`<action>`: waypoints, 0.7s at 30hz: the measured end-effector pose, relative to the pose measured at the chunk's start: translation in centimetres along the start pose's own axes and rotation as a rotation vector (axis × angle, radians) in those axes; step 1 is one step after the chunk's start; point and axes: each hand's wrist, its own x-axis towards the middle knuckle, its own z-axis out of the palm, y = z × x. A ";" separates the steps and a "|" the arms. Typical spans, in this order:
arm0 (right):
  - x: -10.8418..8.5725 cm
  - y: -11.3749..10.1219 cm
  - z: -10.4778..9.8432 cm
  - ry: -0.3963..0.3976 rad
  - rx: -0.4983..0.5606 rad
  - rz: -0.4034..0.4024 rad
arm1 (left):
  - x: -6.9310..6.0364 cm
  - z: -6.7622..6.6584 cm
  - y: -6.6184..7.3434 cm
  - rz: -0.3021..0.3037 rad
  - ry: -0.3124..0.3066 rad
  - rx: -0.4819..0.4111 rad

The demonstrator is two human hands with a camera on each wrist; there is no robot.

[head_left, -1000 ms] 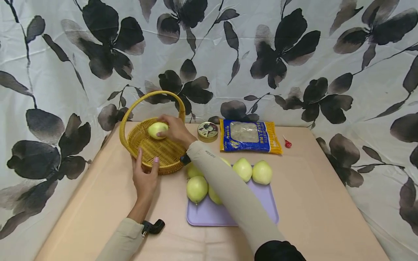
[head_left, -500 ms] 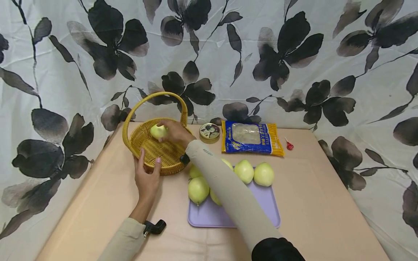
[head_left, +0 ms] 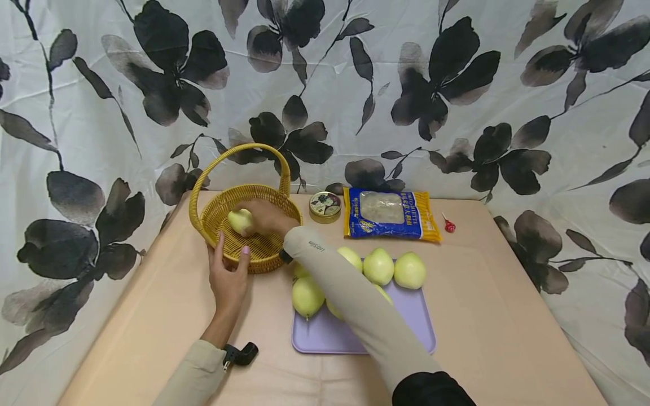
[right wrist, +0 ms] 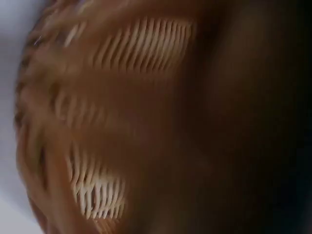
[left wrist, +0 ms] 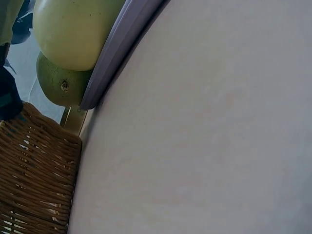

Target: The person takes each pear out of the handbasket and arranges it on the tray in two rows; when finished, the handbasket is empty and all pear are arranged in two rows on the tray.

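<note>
A yellow wicker basket (head_left: 256, 248) with a tall arched handle stands at the back left. My right hand (head_left: 266, 217) reaches inside and grips a pale green pear (head_left: 237, 221) above the woven bottom. My left hand (head_left: 227, 279) rests on the basket's near left outer wall, its thumb and a finger spread apart and fairly straight; the other fingers are partly hidden. In the left wrist view the basket's wall (left wrist: 39, 170) shows, but no hand. Blurred wickerwork (right wrist: 151, 46) and dark hand parts fill the right wrist view; the pear cannot be made out there.
Right of the basket a lilac tray (head_left: 335, 341) bears several more green pears (head_left: 378, 266), partly hidden by my right sleeve. Behind it lie a round tin (head_left: 325, 207), a blue and yellow packet (head_left: 388, 214) and a small red item (head_left: 449, 226). A floral cloth hangs behind.
My right hand has lowered the pear into the basket, bringing it nearer to me and slightly left. The left hand stays at the basket's wall.
</note>
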 end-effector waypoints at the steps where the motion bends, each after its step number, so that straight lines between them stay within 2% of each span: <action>1: 0.0 -0.2 0.2 -0.004 -0.027 0.006 | 0.0 0.0 0.0 0.003 0.002 0.000; 7: -0.5 -0.6 1.0 0.015 -0.024 0.025 | -0.1 -0.1 0.1 0.014 0.001 0.013; 12: -1.2 0.1 0.7 0.021 0.021 -0.007 | -0.2 0.0 0.2 0.007 0.000 0.024; 17: -2.7 0.8 -0.2 0.014 0.143 -0.008 | -0.2 0.0 0.3 0.001 -0.008 0.014; 21: -4.0 0.8 -1.1 0.047 0.200 -0.002 | -0.1 0.0 0.1 0.003 -0.013 0.013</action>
